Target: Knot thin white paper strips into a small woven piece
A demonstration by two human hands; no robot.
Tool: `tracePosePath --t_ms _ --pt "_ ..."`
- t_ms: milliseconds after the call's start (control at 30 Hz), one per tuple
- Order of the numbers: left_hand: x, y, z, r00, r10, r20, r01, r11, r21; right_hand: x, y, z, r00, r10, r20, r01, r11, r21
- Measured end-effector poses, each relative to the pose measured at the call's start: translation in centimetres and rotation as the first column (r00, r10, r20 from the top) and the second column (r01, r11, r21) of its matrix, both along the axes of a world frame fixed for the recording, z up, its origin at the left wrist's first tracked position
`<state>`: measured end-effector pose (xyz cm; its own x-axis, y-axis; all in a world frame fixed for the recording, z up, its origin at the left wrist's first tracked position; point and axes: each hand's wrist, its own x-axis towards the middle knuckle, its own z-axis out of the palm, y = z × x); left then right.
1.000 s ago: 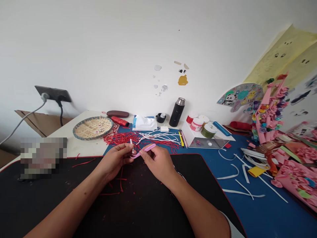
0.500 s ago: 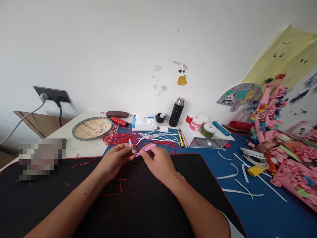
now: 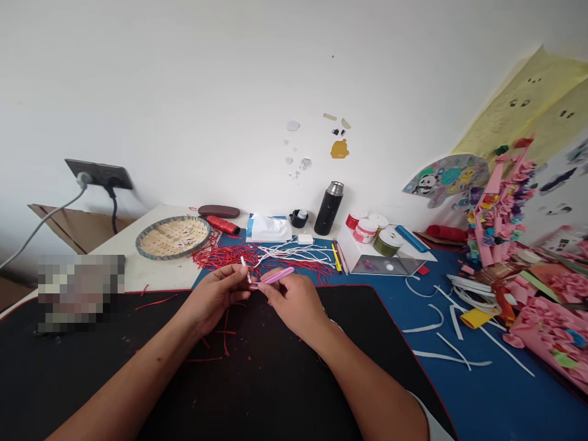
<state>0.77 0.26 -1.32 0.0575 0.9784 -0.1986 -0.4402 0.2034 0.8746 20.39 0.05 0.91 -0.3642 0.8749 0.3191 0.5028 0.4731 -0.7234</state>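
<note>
The white strip is above the back edge of the black mat, pinched between the thumb and fingers of the left hand, with its top end poking up past them. The right hand grips a slim pink tool between thumb and fingers, its far end slanting up to the right; the near end is close to the strip, but the fingertips hide whether the two touch. Just behind the hands, and partly covered by them, spreads a tangle of red cords, with white cords lying across its right part. Beyond these sit a red spool, a brown case, a blue-and-white packet and a black flask near the wall. A woven basket lies to the left. To the right, a yellow pen and a pink one lie side by side next to a white stand bearing several round tubs. Pale strips are scattered over the blue cover, and pink paper flowers crowd the far right, well apart from both hands.
</note>
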Motion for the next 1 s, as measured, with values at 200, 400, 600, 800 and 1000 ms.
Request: tracePosePath --t_ms 200,400,600,800,1000 --pt "-0.34 -0.09 0.28 1.0 0.002 0.004 -0.002 0.999 0.036 0.36 0.22 0.17 0.993 -0.028 -0.112 0.035 0.998 0.061" --pt "-0.18 -0.27 0.28 0.993 -0.115 -0.014 0.115 0.99 0.076 0.39 0.25 0.04 0.989 -0.004 -0.15 0.013 0.998 0.063" --pt "-0.02 -0.31 0.32 0.989 -0.143 -0.019 0.144 0.987 0.074 0.39 -0.02 0.45 0.995 0.032 -0.097 -0.025 0.997 0.067" --pt "0.13 -0.48 0.52 0.987 -0.156 -0.025 0.157 0.985 0.07 0.39 -0.03 0.42 0.994 0.046 -0.097 -0.036 0.995 0.095" --pt "0.19 -0.53 0.62 0.99 -0.138 -0.033 0.141 0.987 0.072 0.4 0.1 0.33 0.993 0.066 -0.096 -0.053 0.991 0.125"
